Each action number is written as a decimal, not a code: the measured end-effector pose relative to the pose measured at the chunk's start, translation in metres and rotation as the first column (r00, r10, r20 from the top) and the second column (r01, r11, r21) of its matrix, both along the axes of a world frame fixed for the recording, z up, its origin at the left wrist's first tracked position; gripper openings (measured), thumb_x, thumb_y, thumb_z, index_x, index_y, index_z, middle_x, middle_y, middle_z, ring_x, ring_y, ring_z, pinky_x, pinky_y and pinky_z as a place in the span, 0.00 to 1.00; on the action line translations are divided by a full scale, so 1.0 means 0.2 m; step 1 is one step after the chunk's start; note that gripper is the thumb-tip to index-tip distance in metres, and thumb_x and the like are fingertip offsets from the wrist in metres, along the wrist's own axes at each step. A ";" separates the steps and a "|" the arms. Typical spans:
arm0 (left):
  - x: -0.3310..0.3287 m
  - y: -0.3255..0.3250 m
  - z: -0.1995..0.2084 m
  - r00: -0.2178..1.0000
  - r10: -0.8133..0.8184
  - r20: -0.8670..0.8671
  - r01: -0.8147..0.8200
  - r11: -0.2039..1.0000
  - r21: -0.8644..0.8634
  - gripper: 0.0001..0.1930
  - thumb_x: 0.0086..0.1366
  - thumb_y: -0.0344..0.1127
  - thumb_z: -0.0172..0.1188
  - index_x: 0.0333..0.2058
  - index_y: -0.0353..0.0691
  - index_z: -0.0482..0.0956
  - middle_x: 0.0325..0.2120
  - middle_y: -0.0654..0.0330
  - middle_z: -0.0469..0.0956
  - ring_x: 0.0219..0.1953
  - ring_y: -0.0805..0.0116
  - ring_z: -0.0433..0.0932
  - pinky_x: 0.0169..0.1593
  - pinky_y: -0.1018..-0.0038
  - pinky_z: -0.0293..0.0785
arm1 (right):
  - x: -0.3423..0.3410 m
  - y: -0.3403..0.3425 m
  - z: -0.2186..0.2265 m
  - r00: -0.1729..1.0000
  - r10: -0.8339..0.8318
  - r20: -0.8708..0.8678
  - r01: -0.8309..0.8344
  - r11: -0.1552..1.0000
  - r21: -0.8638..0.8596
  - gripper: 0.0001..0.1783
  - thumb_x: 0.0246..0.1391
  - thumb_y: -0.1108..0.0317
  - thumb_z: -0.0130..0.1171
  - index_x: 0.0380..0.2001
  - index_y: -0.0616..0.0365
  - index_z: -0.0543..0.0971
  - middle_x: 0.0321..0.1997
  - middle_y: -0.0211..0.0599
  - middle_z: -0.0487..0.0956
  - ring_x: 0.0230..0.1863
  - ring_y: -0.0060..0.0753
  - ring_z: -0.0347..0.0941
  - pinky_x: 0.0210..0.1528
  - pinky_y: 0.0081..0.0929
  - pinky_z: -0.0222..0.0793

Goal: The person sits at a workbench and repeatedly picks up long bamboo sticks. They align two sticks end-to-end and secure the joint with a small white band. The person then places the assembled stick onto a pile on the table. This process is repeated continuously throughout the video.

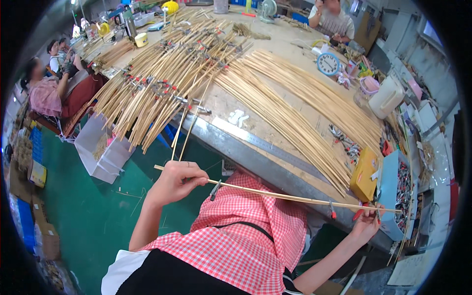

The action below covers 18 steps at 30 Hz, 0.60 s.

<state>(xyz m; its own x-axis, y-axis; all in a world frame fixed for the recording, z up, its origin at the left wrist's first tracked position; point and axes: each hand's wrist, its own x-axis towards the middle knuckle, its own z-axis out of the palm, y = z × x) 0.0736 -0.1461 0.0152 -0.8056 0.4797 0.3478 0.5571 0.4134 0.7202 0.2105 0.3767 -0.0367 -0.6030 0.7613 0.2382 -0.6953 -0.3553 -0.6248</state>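
A long, thin bundle of bamboo strips (275, 195) stretches across my lap in front of the table edge. My left hand (177, 181) is closed around it near its left end. A dark spring clamp (215, 190) bites on the strips just right of that hand, and a red-tipped clamp (333, 211) hangs farther right. My right hand (368, 222) is at the right end, its fingers closed on another red-tipped spring clamp (359, 214) against the strips. Whether this clamp's jaws grip the strips is hard to see.
Loose bamboo strips (290, 128) lie in rows across the table; a clamped pile (152, 93) overhangs its left edge. A steel ruler (270, 147) runs along the front. At right stand a yellow box (365, 172) and a blue bin (392, 216) of clamps. Other people sit left and at back.
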 end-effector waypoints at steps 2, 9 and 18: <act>-0.01 -0.02 0.04 0.994 0.088 -0.061 -0.087 0.996 0.025 0.02 0.54 0.25 0.64 0.28 0.35 0.81 0.20 0.58 0.78 0.23 0.67 0.77 0.26 0.75 0.69 | -0.03 -0.13 0.10 0.991 -0.096 0.096 0.097 0.995 -0.002 0.24 0.63 0.58 0.51 0.52 0.67 0.68 0.38 0.32 0.70 0.31 0.22 0.61 0.28 0.20 0.59; -0.23 -0.34 0.30 0.633 0.678 -0.373 -0.639 0.730 0.244 0.06 0.57 0.20 0.57 0.34 0.30 0.80 0.26 0.53 0.80 0.29 0.66 0.80 0.34 0.74 0.74 | -0.04 -0.12 0.05 0.972 -0.142 0.185 0.121 0.985 0.123 0.21 0.65 0.62 0.49 0.53 0.69 0.69 0.44 0.33 0.72 0.32 0.20 0.63 0.28 0.18 0.59; -0.70 -0.82 0.36 0.402 0.606 -0.687 -0.814 0.580 0.036 0.13 0.60 0.24 0.54 0.44 0.32 0.77 0.40 0.45 0.78 0.43 0.48 0.77 0.48 0.62 0.70 | -0.09 -0.16 0.03 0.982 -0.086 0.171 0.069 0.993 0.100 0.16 0.63 0.68 0.52 0.50 0.66 0.71 0.39 0.30 0.73 0.29 0.18 0.64 0.26 0.15 0.61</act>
